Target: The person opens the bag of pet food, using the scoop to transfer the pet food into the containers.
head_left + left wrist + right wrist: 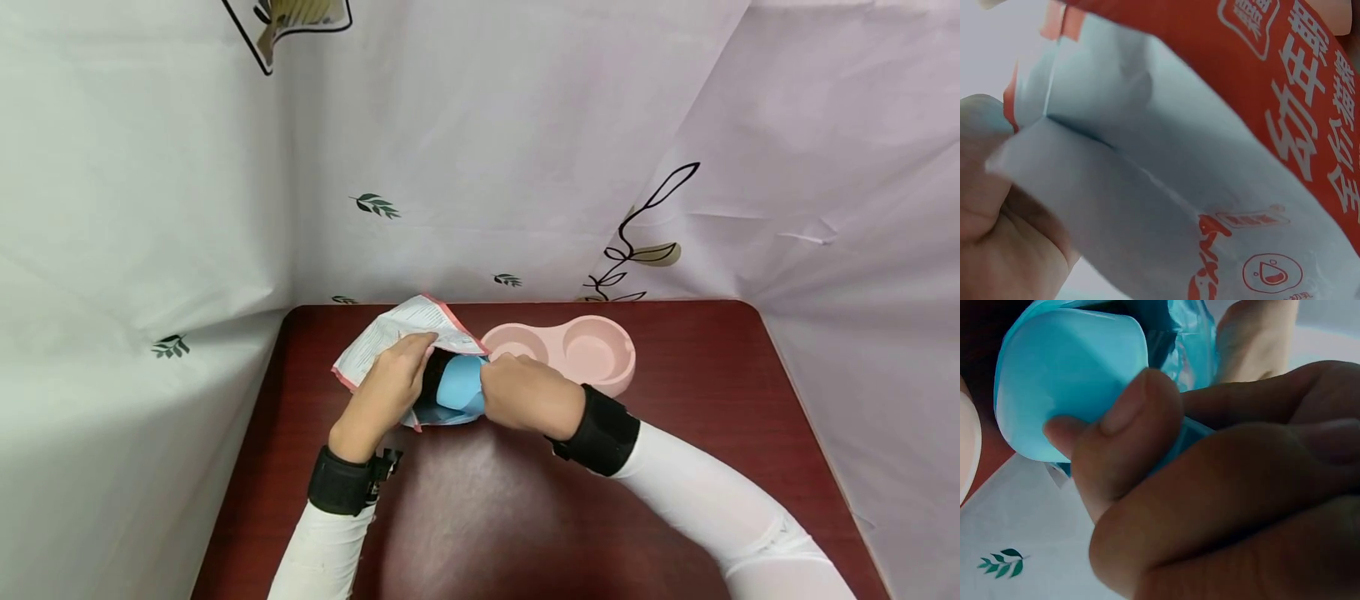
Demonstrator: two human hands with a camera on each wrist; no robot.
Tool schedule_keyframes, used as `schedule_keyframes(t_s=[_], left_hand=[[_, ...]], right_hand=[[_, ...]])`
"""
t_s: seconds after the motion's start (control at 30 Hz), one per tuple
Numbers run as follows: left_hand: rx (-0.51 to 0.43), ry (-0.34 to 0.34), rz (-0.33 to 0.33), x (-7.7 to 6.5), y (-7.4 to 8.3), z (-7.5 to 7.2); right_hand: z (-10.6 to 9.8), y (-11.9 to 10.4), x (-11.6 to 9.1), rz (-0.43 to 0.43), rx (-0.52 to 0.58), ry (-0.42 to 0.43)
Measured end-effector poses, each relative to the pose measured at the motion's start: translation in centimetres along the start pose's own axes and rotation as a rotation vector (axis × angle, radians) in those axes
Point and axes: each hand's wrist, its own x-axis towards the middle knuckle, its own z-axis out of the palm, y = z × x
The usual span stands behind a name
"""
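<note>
A white and red cat food bag (401,329) is at the table's back, left of centre, its mouth open and its blue lining showing. My left hand (385,385) grips the bag at its opening; in the left wrist view the palm side of that hand (1019,250) shows beside the bag's folded side (1129,175). My right hand (531,392) holds a light blue scoop (460,383), its fingers curled on the handle. The scoop's bowl is within the bag's mouth, next to dark contents. In the right wrist view the scoop (1066,369) overlaps the blue lining (1194,344).
A pink double bowl (557,343) stands right behind my right hand, partly covered by it. Dark red tabletop (690,400) extends around, with white patterned cloth (480,150) hanging at the back and sides. Black bands (600,429) circle both wrists.
</note>
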Motion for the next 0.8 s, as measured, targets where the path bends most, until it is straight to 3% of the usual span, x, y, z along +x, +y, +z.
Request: schedule_keyframes(t_s=[0.37,0.67,0.8], left_hand=[[0.010,0.011,0.006,0.1,0.1,0.4],[0.022,0.028,0.037,0.3,0.1,0.6],[0.030,0.034,0.046,0.3,0.1,0.7]], right_hand=[[1.2,0.0,2.8,0.183,0.075,-0.154],[2.0,0.2,3.5,0.197,0.075,-0.177],[2.8,0.3,3.4,0.195,0.099,-0.148]])
